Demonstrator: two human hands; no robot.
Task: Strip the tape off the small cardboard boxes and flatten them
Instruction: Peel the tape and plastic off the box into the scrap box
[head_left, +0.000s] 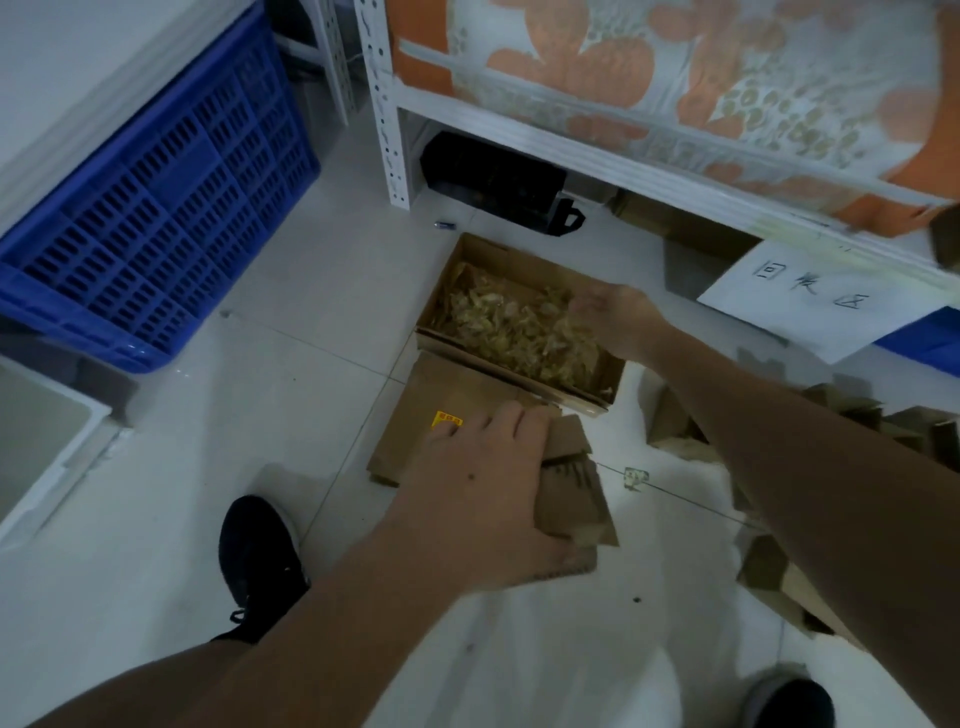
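My left hand (483, 483) grips a small brown cardboard box (571, 493), partly flattened, just above the floor at centre. Under it lies a flat cardboard sheet (415, 415) with a yellow sticker. My right hand (618, 312) reaches out over the right end of an open cardboard box (447, 291) that holds a heap of crumpled stripped tape (519, 327). Its fingers look loosely spread above the tape; whether they hold any piece is blurred. More small cardboard boxes (779, 577) lie scattered on the floor at the right, partly hidden by my right forearm.
A blue slatted crate (156, 208) stands at the left. A white metal shelf (389, 130) carries patterned orange bedding, with a black bag (493, 182) under it. A paper sign (810, 301) hangs at the right. My shoes (260, 566) rest on the white tiles.
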